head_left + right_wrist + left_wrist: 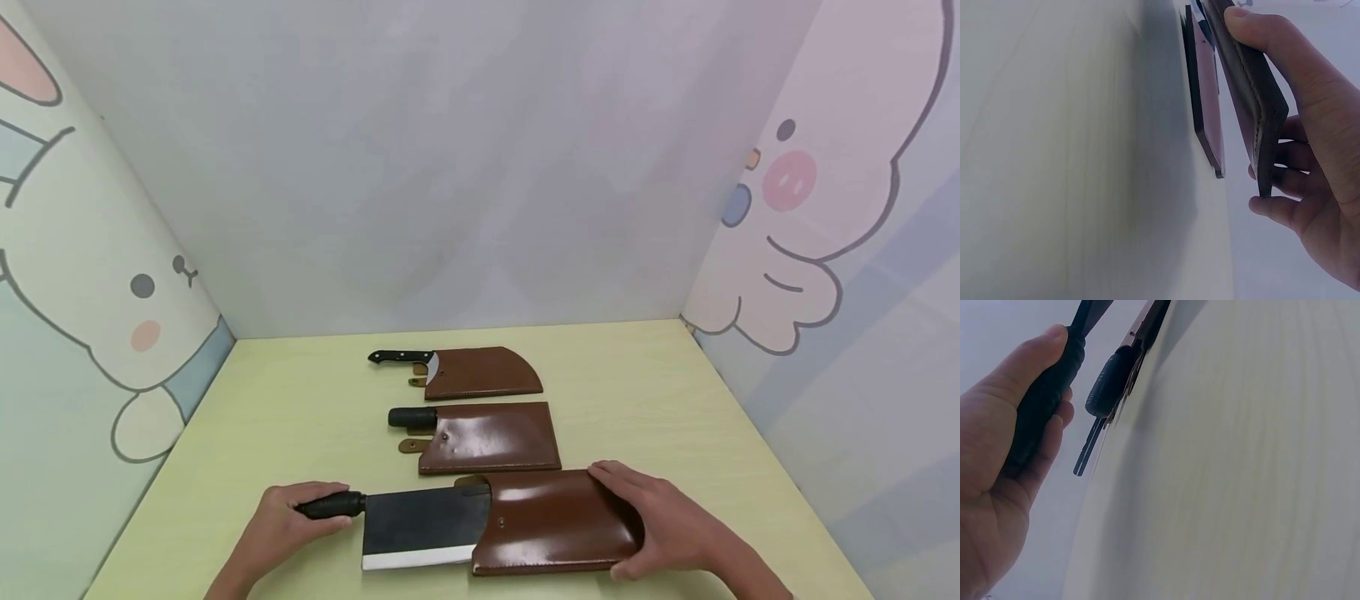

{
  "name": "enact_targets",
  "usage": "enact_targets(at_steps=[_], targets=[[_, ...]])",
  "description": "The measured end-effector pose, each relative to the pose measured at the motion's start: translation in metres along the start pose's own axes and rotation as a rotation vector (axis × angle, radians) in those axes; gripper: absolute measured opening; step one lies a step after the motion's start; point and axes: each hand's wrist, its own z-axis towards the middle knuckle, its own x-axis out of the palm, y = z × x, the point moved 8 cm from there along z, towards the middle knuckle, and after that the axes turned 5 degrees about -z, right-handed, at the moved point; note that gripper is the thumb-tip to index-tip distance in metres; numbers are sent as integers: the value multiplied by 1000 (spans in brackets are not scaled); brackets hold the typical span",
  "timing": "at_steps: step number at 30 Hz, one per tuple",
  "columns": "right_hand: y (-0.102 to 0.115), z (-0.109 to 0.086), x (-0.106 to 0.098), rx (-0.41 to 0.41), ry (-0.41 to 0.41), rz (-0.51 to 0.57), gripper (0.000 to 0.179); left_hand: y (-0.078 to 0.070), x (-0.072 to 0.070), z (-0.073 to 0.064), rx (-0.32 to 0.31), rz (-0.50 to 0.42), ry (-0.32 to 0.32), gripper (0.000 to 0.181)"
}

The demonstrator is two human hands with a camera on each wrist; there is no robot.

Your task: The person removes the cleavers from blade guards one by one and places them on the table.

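My left hand [288, 521] grips the black handle of a cleaver [422, 525], near the table's front. The cleaver's dark blade with a bright edge shows on the left, and its far end is hidden inside a brown leather sheath [558, 521]. By the closed right end, my right hand [667, 521] holds that sheath between thumb and fingers. In the left wrist view, fingers curl round the cleaver handle [1044, 400]. The right wrist view shows the sheath's stitched edge [1254, 100] in the right hand's grasp, lifted off the table.
Behind lie two more sheathed knives: one with a black handle in a rectangular brown sheath [491, 437], and farther back a riveted-handle knife [401, 357] in a curved sheath [487, 372]. A pale wall [450, 167] and cartoon-printed side panels [112, 250] surround the yellow table [300, 400].
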Motion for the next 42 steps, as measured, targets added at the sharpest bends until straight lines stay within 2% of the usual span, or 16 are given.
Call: enact_targets(at_steps=[4, 9, 11, 16, 23, 32, 42], targets=[[-3, -3, 0, 15, -6, -7, 114, 1, -6, -2, 13, 18, -26, 42], [-6, -6, 0, -2, -31, -10, 116, 1, -11, -5, 87, 47, -57, 39], [-6, -6, -1, -12, -40, -5, 117, 2, -13, -5, 95, 52, -62, 39], [-10, -9, -4, -8, -39, 7, 116, 6, -17, -7, 70, 61, -60, 39], [-16, -16, -8, 3, -40, -1, 115, 9, -22, -8, 74, 39, -37, 39], [-26, -29, -12, 46, -30, 10, 113, 19, -26, -10, -2, 51, -11, 39], [-37, -41, -13, 66, -13, 53, 111, 28, -31, -15, -23, 28, 7, 38]])
